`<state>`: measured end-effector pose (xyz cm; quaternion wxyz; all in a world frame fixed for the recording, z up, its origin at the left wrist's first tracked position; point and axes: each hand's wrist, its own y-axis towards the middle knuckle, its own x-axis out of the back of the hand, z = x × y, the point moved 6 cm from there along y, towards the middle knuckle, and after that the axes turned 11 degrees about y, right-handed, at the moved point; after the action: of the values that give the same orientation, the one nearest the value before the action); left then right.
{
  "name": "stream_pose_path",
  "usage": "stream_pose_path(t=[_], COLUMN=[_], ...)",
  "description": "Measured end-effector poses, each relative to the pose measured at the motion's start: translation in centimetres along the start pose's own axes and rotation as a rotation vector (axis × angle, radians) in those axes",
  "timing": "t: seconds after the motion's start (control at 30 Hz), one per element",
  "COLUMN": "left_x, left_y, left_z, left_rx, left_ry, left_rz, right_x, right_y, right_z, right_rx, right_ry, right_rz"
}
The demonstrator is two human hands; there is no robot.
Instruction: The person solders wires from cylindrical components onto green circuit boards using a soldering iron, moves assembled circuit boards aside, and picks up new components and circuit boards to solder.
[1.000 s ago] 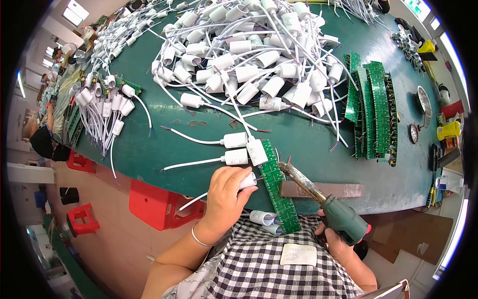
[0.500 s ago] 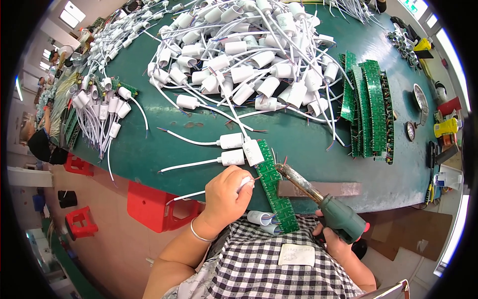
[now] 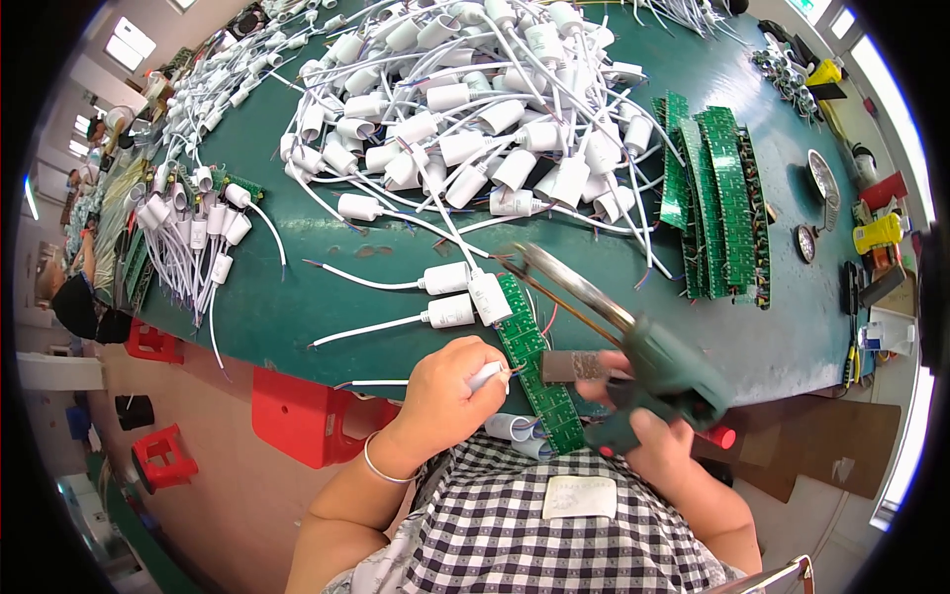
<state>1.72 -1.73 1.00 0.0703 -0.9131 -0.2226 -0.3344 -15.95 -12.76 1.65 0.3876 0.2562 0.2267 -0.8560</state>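
My left hand (image 3: 453, 384) is closed around a white plastic cylinder (image 3: 485, 377) with a cable trailing left. Thin wires from its end reach the edge of a narrow green circuit board strip (image 3: 520, 337). In my right hand (image 3: 653, 436) is a dark green soldering gun (image 3: 673, 371), fingers wrapped round its grip. Its metal barrel points up and left, with the tip above the board's far end. Two white cable housings (image 3: 450, 311) lie left of the board, and another housing (image 3: 489, 297) rests at its top end. More white cylinders (image 3: 510, 428) sit under the near end.
A brown bar (image 3: 564, 366) lies beside the board, partly behind my right hand. Beyond is a large heap of white cable housings (image 3: 485, 148). Stacked green boards (image 3: 727, 198) stand at right, near metal dishes (image 3: 807, 244). A red stool (image 3: 292, 416) stands left of the table.
The soldering gun has lifted away from the board's middle, its tip moving up and left. My left hand keeps its hold on the white cylinder, near the board. The whole view has shifted slightly.
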Motion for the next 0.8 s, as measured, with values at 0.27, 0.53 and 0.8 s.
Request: stream_pose_path(t=[0.27, 0.53, 0.8], left_x=[0.2, 0.1, 0.7], left_y=[-0.1, 0.0, 0.9], left_z=[-0.8, -0.2, 2.0], left_rx=[-0.027, 0.027, 0.134], left_ry=[-0.105, -0.154, 0.122], left_rz=[0.052, 0.0, -0.03], right_x=[-2.0, -2.3, 1.2], right_y=[2.3, 2.1, -0.2], right_z=[-1.2, -1.8, -0.2], right_rx=[-0.004, -0.05, -0.037], right_ry=[-0.086, -0.147, -0.18], right_rz=[0.223, 0.244, -0.061])
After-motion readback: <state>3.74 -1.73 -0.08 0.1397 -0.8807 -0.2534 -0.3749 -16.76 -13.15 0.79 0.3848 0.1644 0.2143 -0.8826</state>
